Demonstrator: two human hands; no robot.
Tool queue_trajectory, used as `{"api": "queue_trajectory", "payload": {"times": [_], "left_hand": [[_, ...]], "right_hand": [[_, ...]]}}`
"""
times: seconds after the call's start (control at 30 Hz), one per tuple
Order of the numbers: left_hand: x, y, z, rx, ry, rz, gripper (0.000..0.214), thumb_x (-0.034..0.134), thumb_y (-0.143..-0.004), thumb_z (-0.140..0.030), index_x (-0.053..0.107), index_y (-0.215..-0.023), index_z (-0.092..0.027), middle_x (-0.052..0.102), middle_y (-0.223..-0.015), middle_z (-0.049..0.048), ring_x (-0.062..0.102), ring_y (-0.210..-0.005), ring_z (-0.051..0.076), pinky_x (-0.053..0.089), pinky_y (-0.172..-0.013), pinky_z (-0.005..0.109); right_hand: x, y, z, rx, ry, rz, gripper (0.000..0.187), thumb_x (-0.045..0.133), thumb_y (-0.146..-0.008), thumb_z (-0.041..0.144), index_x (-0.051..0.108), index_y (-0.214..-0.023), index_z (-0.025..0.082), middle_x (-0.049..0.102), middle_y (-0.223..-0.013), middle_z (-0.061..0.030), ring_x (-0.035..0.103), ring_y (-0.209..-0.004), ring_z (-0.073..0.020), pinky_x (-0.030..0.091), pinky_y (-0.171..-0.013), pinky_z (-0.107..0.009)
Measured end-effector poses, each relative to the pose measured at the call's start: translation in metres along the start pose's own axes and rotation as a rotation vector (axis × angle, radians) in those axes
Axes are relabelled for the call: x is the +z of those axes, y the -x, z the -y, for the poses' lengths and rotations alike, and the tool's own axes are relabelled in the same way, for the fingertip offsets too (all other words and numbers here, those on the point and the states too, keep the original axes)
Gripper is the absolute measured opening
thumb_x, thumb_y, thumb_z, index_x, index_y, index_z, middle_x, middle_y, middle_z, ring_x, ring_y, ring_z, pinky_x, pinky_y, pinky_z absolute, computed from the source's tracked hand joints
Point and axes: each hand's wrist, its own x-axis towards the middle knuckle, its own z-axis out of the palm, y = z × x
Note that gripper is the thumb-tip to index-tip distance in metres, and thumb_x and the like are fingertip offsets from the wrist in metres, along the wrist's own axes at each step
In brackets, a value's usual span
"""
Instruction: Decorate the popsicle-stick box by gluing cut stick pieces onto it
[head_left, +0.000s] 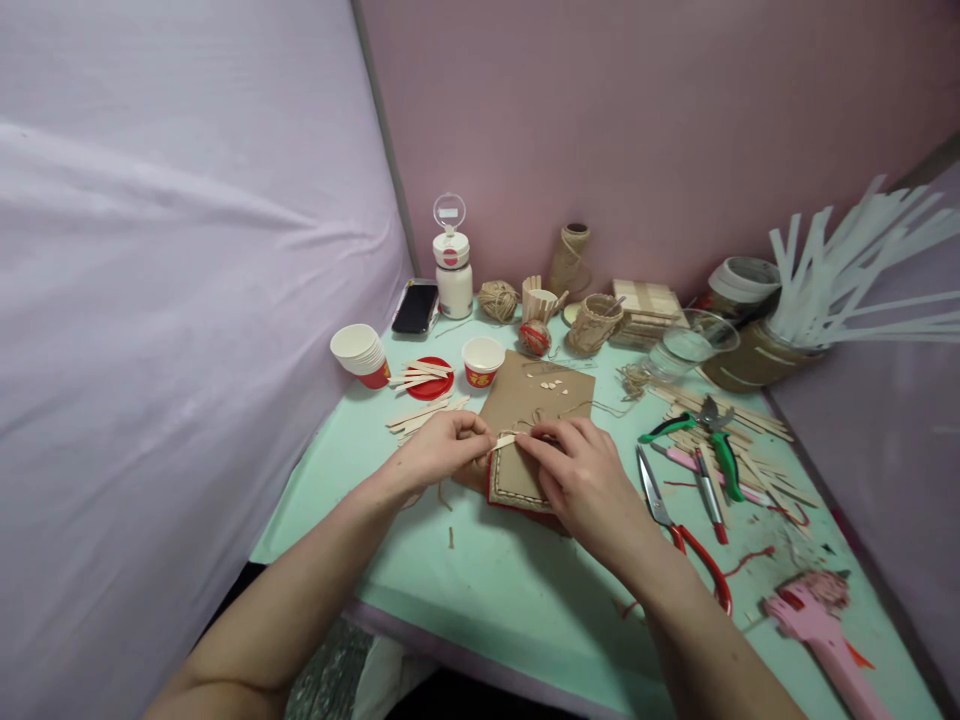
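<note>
Between my two hands is a short pale wooden craft stick (504,442), lying along the edge of a piece of brown cardboard (517,474) that has a cord and red trim round its border. My left hand (448,443) pinches the stick's left end. With bent fingers, my right hand (581,470) presses on its right end, and its palm side is hidden. Behind them lies a larger brown cardboard sheet (499,390) with small pale chips (551,385) and loose twine on it.
Paper cups (360,350), a red dish with sticks (431,388) and another cup (482,362) stand left and behind. On the right lie scissors (660,495), green-handled cutters (724,455), a marker (710,495) and a pink glue gun (825,630). A bottle (454,285) stands at the back.
</note>
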Motion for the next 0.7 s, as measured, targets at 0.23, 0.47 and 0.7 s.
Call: {"api": "queue_trajectory", "payload": {"times": [0.23, 0.47, 0.7], "left_hand": [[0.0007, 0.0015, -0.0032, -0.004, -0.034, -0.013, 0.013, 0.060, -0.071, -0.029, 0.064, -0.075, -0.017, 0.059, -0.059, -0.0029, 0.050, -0.056, 0.011, 0.033, -0.053, 0.022], [0.0019, 0.0010, 0.0000, 0.020, -0.024, -0.004, 0.012, 0.059, -0.073, -0.029, 0.062, -0.076, -0.017, 0.060, -0.060, -0.0027, 0.052, -0.057, 0.012, 0.037, -0.056, 0.022], [0.0040, 0.0013, 0.0002, 0.045, -0.025, -0.008, 0.013, 0.058, -0.072, -0.030, 0.061, -0.075, -0.018, 0.061, -0.060, -0.0017, 0.055, -0.057, 0.013, 0.040, -0.055, 0.022]], "right_hand": [[0.0010, 0.0007, -0.0009, 0.005, 0.000, 0.003, 0.031, 0.047, -0.093, 0.013, 0.069, -0.115, 0.019, 0.067, -0.110, -0.0118, 0.054, -0.099, -0.0266, 0.047, -0.082, -0.042], [0.0024, 0.0003, -0.0011, -0.001, -0.014, -0.002, 0.031, 0.046, -0.095, 0.014, 0.069, -0.115, 0.019, 0.067, -0.110, -0.0121, 0.052, -0.100, -0.0268, 0.047, -0.082, -0.042], [0.0020, 0.0006, -0.0007, 0.006, -0.028, -0.009, 0.032, 0.044, -0.096, 0.014, 0.068, -0.116, 0.019, 0.067, -0.109, -0.0120, 0.053, -0.099, -0.0270, 0.047, -0.082, -0.043]]}}
